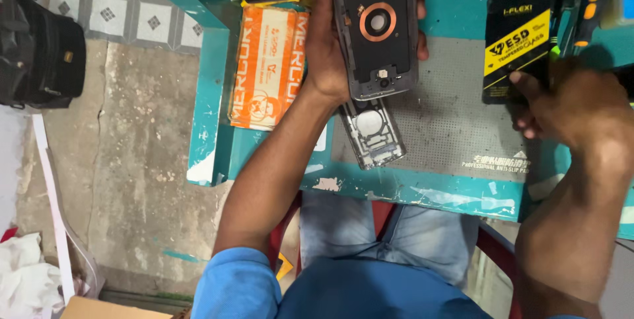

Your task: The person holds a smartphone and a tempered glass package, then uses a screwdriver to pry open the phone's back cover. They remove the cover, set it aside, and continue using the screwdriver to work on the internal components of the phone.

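Nearest the body, blue sleeves and jeans sit over a red chair (492,243), knees tucked under the teal bench (422,193) so both forearms reach across it; on the grey anti-slip mat (449,127) lies one bare metal phone frame (372,131), flat, partly under the left wrist, apparently set aside; above it the left hand (327,41) grips one opened phone body (380,25) by its edges, thumb side left, fingertips curling round the right, back plate and copper coil ring turned up to the camera, presumably for a look inside; the right hand (568,104) rests at one black-and-yellow screen-protector packet (516,45), whether it pinches it I cannot tell; left lies one orange box (267,68); beyond, more small packets.
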